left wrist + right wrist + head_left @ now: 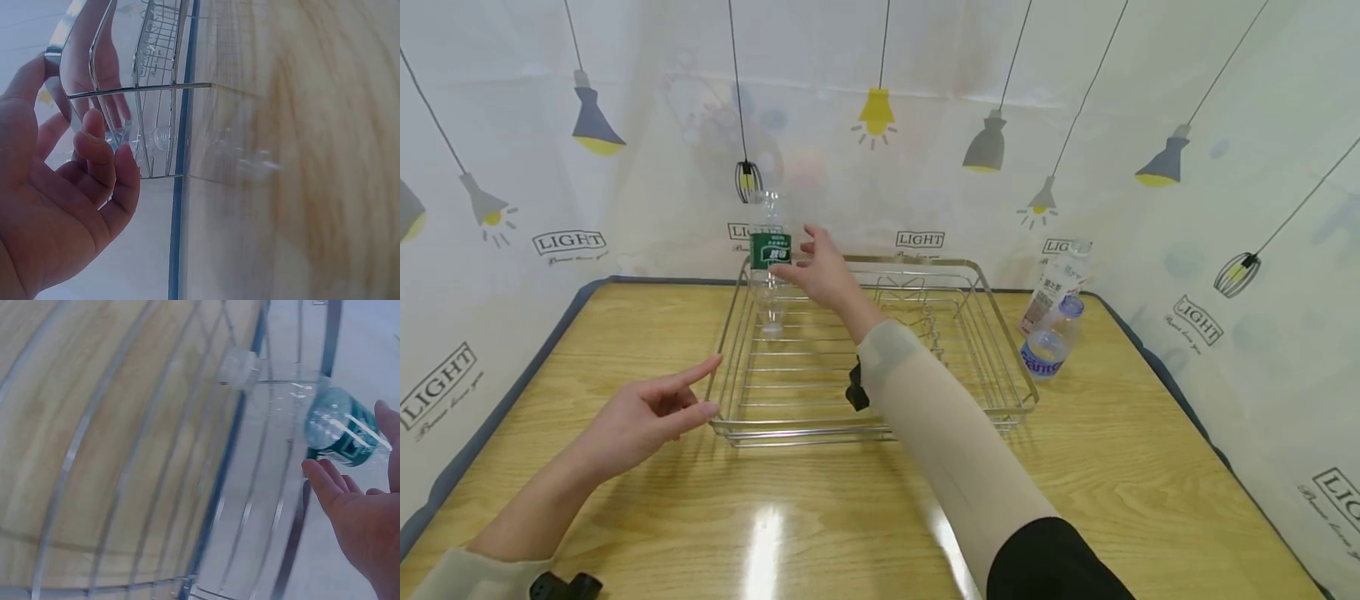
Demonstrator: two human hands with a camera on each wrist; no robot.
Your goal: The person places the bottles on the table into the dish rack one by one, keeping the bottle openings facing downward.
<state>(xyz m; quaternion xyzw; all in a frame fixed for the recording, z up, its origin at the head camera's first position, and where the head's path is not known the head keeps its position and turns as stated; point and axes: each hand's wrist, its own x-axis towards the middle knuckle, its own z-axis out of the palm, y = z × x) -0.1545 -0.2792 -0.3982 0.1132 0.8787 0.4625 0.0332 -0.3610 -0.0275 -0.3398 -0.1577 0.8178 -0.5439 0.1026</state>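
A clear plastic bottle [770, 287] with a green label stands cap-down at the back left of a wire dish rack [880, 433]. My right hand [827, 271] is right beside it, fingers and thumb spread; the thumb overlaps the label in the head view. From the right wrist, the fingers [322, 478] lie at the side of the green label [344, 434] without curling round it. At the rack's left side, my left hand [636, 421] reaches with extended index finger and thumb to the rim. Its other fingers [94, 156] hang loosely bent beside the wires.
Right of the rack, on the wooden table [1120, 467], stand a bottle with a purple cap [1051, 340] and a tall bottle with a pink and white label [1054, 287]. A printed cloth wall [820, 125] rises behind the table and at both sides.
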